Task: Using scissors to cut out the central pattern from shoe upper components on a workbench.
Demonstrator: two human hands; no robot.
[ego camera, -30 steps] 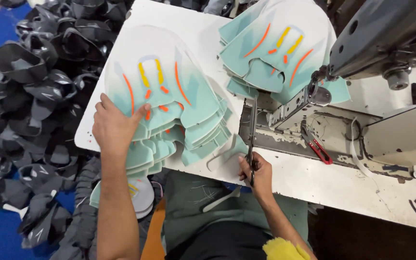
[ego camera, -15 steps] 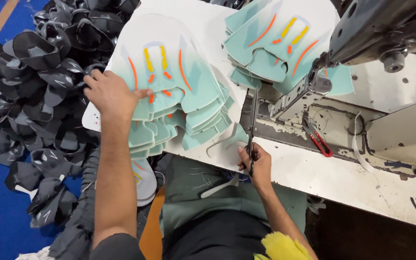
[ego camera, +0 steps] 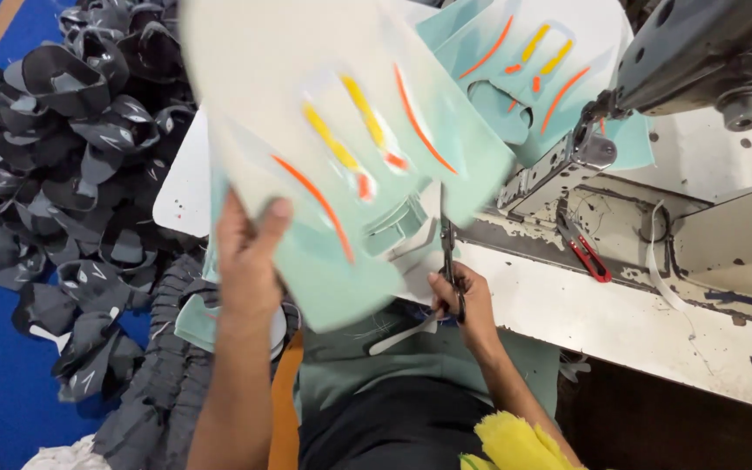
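Step in hand, as I read it: picking one cut piece for trimming. My left hand [ego camera: 250,261] is closed on a mint-green shoe-upper panel [ego camera: 350,157] with orange and yellow stripes, thumb on top, panel lifted off the desk [ego camera: 620,322] and tilted toward the camera, blurred. My right hand [ego camera: 463,300] is wrapped round the scissors [ego camera: 448,261], blades pointing up, just beside the panel's lower edge. Second stack of matching panels [ego camera: 524,78] lies by the sewing machine [ego camera: 707,52]. Red thread snips [ego camera: 583,248] on the machine bed. Heap of grey-black uppers [ego camera: 71,174] to the left. Next move likely needs the panel's edge steadied against the scissor blades.
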